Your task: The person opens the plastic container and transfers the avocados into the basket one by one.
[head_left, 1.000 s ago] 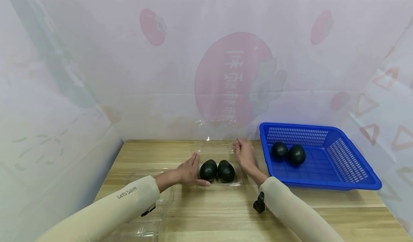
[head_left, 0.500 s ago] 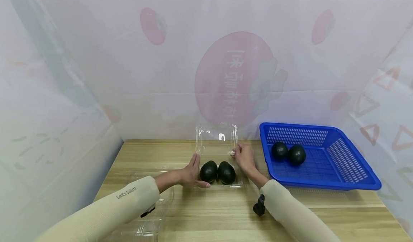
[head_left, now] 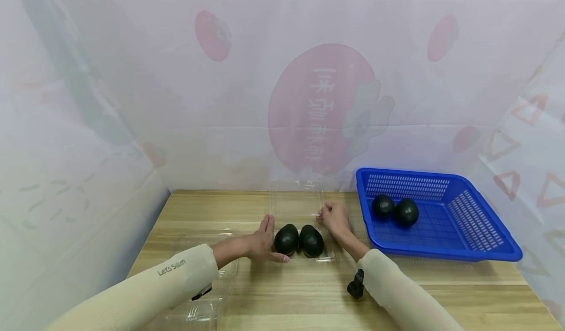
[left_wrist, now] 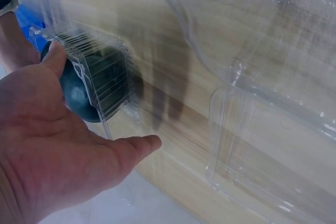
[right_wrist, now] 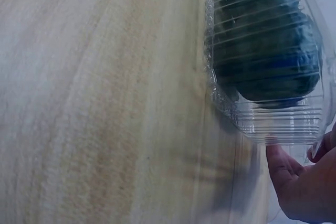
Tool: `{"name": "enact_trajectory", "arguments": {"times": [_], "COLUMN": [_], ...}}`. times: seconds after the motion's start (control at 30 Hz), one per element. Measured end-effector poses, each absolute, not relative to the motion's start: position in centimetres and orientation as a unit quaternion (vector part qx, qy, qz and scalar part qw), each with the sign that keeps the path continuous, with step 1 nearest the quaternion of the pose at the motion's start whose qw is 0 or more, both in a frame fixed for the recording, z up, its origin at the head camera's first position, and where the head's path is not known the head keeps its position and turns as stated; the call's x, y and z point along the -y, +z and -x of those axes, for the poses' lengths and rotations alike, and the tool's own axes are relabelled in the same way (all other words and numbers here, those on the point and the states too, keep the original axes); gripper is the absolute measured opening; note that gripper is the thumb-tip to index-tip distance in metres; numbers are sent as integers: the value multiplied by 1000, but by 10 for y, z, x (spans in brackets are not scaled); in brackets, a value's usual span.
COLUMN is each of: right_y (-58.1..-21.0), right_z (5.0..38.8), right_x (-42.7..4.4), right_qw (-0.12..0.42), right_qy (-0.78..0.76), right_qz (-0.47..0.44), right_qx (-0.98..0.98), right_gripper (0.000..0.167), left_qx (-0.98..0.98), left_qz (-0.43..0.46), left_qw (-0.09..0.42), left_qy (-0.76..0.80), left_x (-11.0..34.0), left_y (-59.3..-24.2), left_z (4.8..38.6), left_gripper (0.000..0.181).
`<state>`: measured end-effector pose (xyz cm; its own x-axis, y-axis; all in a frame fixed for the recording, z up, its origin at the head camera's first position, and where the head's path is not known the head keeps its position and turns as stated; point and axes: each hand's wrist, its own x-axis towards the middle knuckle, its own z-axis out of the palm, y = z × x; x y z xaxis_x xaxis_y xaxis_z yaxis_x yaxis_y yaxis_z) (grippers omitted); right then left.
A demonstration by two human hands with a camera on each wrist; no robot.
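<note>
Two dark green avocados [head_left: 286,240] lie side by side in a clear plastic clamshell container [head_left: 326,259], whose clear lid [head_left: 296,202] stands open at the far side. My left hand [head_left: 263,242] rests along the container's left side, fingers straight and thumb spread at the near corner. In the left wrist view the hand [left_wrist: 58,140] lies beside the ribbed wall, an avocado [left_wrist: 79,98] behind it. My right hand [head_left: 335,219] pinches the right edge near the lid's hinge. In the right wrist view its fingers [right_wrist: 283,169] are at the container's end [right_wrist: 283,124]; their exact hold is partly hidden.
A blue plastic basket [head_left: 441,250] with two more avocados [head_left: 406,212] stands at the right. More clear plastic containers [head_left: 198,311] lie at the left, partly under my left forearm. The wooden table [head_left: 282,296] ends at a printed cloth backdrop [head_left: 238,140].
The container with its avocados has slid a little toward me. Its lid sits lower than before, and both hands have moved slightly nearer with it.
</note>
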<state>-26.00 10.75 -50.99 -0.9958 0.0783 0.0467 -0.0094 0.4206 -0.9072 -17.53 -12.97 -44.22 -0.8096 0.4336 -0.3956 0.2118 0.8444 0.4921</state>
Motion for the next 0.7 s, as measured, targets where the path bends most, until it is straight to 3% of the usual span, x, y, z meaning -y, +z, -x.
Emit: {"name": "enact_trajectory", "arguments": {"times": [0.2, 0.7], "right_y": [-509, -505], "right_z": [257, 253], "right_x": [-110, -116], "right_qw": [25, -12], "right_qy": [529, 489], "right_qz": [29, 43], "right_qx": [848, 871], "right_gripper": [33, 34], "left_qx": [-924, -930], "left_qz": [-194, -189], "left_qw": [256, 268], "left_qy": [208, 168], "left_x": [134, 130], "left_y": [-455, -436], "left_z": [176, 162], "left_gripper": [123, 116]}}
